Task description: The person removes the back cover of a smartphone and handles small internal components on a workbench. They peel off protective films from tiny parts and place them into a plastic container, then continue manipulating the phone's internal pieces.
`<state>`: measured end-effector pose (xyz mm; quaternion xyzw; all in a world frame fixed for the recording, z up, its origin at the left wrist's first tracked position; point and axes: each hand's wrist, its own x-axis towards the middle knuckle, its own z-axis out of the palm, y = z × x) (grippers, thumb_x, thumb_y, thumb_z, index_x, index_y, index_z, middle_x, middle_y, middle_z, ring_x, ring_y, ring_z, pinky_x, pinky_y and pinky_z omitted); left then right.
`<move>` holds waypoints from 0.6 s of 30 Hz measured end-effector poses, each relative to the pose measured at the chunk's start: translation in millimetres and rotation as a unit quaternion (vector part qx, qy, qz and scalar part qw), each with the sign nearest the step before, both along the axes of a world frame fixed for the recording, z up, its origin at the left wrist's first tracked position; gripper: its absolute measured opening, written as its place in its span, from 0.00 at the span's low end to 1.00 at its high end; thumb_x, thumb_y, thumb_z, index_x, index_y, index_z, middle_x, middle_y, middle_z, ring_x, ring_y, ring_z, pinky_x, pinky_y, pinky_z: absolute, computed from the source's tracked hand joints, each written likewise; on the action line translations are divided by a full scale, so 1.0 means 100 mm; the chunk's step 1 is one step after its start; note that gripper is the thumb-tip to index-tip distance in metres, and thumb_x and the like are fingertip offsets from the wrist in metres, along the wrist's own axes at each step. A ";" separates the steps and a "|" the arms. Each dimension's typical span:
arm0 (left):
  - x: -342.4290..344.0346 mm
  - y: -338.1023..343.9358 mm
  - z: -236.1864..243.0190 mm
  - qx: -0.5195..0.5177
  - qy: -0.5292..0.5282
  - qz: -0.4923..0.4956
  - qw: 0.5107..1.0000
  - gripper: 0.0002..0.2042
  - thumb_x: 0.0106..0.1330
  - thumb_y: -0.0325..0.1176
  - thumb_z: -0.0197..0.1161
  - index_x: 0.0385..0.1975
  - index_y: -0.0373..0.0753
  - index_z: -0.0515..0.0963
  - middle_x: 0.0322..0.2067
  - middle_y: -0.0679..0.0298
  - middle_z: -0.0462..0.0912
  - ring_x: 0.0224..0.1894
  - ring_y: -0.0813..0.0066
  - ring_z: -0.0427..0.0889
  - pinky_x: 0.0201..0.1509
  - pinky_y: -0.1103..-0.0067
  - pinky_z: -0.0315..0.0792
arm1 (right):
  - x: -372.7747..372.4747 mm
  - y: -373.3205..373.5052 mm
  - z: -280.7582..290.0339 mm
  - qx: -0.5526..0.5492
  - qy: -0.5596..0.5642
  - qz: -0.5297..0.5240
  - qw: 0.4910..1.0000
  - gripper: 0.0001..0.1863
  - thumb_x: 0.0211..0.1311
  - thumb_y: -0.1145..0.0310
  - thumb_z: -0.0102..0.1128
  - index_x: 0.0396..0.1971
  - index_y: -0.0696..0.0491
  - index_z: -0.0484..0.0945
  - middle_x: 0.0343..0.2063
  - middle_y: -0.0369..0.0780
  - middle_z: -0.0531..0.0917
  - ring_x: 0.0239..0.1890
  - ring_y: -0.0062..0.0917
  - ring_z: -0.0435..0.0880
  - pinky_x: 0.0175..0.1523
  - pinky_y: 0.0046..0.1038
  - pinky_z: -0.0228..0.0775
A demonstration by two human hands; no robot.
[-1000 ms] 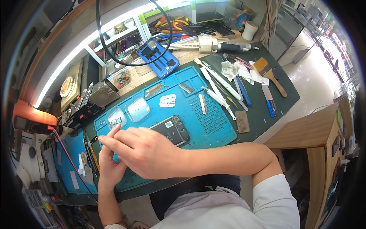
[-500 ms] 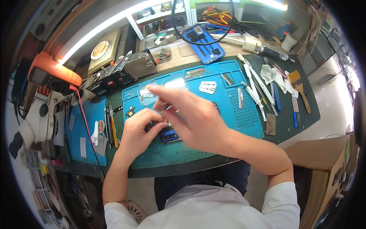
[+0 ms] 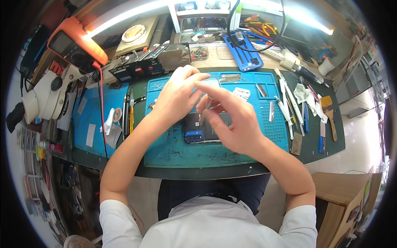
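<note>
An opened phone (image 3: 193, 124) lies on the blue work mat (image 3: 173, 157); its insides are dark, with a blue camera piece (image 3: 193, 136) at its near left corner. My right hand (image 3: 235, 118) hovers over the phone's right part, thumb and fingers closed on a slim greyish tool (image 3: 206, 104), its kind unclear. Just beyond the phone, my left hand (image 3: 178, 93) is bent with its fingers together beside a clear plastic box (image 3: 212, 82), mostly hidden by both hands. Whatever its fingertips hold cannot be made out.
Razor blades (image 3: 241, 94), a syringe (image 3: 283, 110) and a wooden-handled brush (image 3: 331, 118) lie to the right. At the back is a blue phone frame (image 3: 244, 51). An orange multimeter (image 3: 76, 43) and a microscope (image 3: 43, 97) stand at the left.
My left hand has moved away from the phone toward the plastic box. More of the phone now shows beneath my right hand. The whole view has shifted a little.
</note>
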<state>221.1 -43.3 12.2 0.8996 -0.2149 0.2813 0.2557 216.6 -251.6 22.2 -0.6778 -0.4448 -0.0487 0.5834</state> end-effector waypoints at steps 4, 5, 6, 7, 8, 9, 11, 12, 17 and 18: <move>-0.43 0.21 0.17 -0.043 0.155 -0.009 0.987 0.08 0.73 0.29 0.67 0.48 0.36 0.86 0.39 0.57 0.85 0.41 0.57 0.85 0.45 0.67 0.78 | -0.06 0.12 -0.07 0.015 -0.019 0.008 1.000 0.32 0.66 0.85 0.63 0.70 0.51 0.75 0.42 0.45 0.86 0.39 0.34 0.88 0.45 0.33 0.84; -0.55 0.24 0.17 -0.057 0.185 -0.012 0.981 0.08 0.72 0.28 0.68 0.47 0.37 0.86 0.38 0.57 0.85 0.40 0.58 0.85 0.44 0.68 0.78 | -0.06 0.14 -0.05 0.014 -0.022 0.006 1.000 0.32 0.66 0.85 0.63 0.70 0.51 0.76 0.42 0.45 0.86 0.39 0.34 0.88 0.45 0.33 0.84; -0.68 0.28 0.16 -0.071 0.212 -0.014 0.975 0.07 0.72 0.28 0.68 0.46 0.37 0.87 0.38 0.57 0.86 0.38 0.60 0.85 0.43 0.69 0.78 | -0.07 0.16 -0.04 0.013 -0.026 0.006 1.000 0.31 0.66 0.85 0.62 0.69 0.51 0.76 0.41 0.44 0.86 0.39 0.33 0.88 0.45 0.33 0.84; -0.78 0.30 0.15 -0.085 0.240 -0.016 0.967 0.07 0.72 0.28 0.69 0.46 0.37 0.87 0.38 0.58 0.86 0.37 0.61 0.85 0.42 0.70 0.78 | -0.08 0.18 -0.05 0.007 -0.031 0.008 0.999 0.31 0.67 0.85 0.62 0.69 0.51 0.76 0.41 0.44 0.85 0.39 0.33 0.88 0.45 0.33 0.84; -0.86 0.31 0.10 -0.089 0.216 -0.020 0.972 0.06 0.71 0.26 0.70 0.45 0.37 0.88 0.36 0.59 0.86 0.36 0.65 0.85 0.40 0.72 0.78 | -0.08 0.19 -0.05 0.001 -0.036 0.011 0.999 0.30 0.67 0.85 0.61 0.69 0.51 0.76 0.41 0.44 0.85 0.39 0.33 0.87 0.45 0.33 0.84; -0.92 0.31 0.10 -0.104 0.235 -0.021 0.966 0.06 0.70 0.25 0.70 0.45 0.36 0.88 0.38 0.58 0.87 0.38 0.65 0.85 0.42 0.73 0.78 | -0.08 0.19 -0.05 -0.007 -0.043 0.013 0.999 0.30 0.68 0.86 0.60 0.69 0.51 0.76 0.40 0.43 0.85 0.39 0.34 0.87 0.45 0.33 0.84; -1.01 0.30 0.10 -0.134 0.271 -0.023 0.953 0.07 0.69 0.22 0.71 0.45 0.33 0.87 0.40 0.57 0.88 0.42 0.65 0.86 0.47 0.74 0.78 | -0.08 0.21 -0.05 -0.002 -0.046 0.017 0.999 0.29 0.69 0.85 0.58 0.69 0.51 0.76 0.40 0.43 0.85 0.38 0.34 0.87 0.45 0.33 0.83; -1.01 0.29 0.09 -0.144 0.268 -0.024 0.952 0.08 0.68 0.21 0.71 0.45 0.33 0.87 0.41 0.57 0.88 0.43 0.65 0.87 0.47 0.74 0.79 | -0.07 0.22 -0.04 -0.002 -0.049 0.018 0.999 0.29 0.69 0.85 0.58 0.69 0.51 0.76 0.40 0.43 0.85 0.38 0.34 0.87 0.45 0.33 0.83; -1.01 0.29 0.03 -0.155 0.251 -0.035 0.955 0.07 0.69 0.21 0.71 0.45 0.33 0.88 0.40 0.57 0.89 0.42 0.65 0.88 0.46 0.75 0.80 | -0.07 0.24 -0.03 -0.013 -0.057 0.017 0.998 0.27 0.71 0.85 0.57 0.68 0.51 0.76 0.39 0.42 0.85 0.38 0.33 0.86 0.44 0.33 0.82; -1.01 0.29 0.02 -0.155 0.246 -0.038 0.956 0.07 0.69 0.21 0.71 0.45 0.33 0.88 0.40 0.57 0.89 0.42 0.65 0.88 0.46 0.75 0.80 | -0.07 0.24 -0.03 -0.013 -0.059 0.016 0.998 0.27 0.71 0.85 0.57 0.67 0.52 0.77 0.39 0.42 0.85 0.38 0.33 0.86 0.44 0.33 0.82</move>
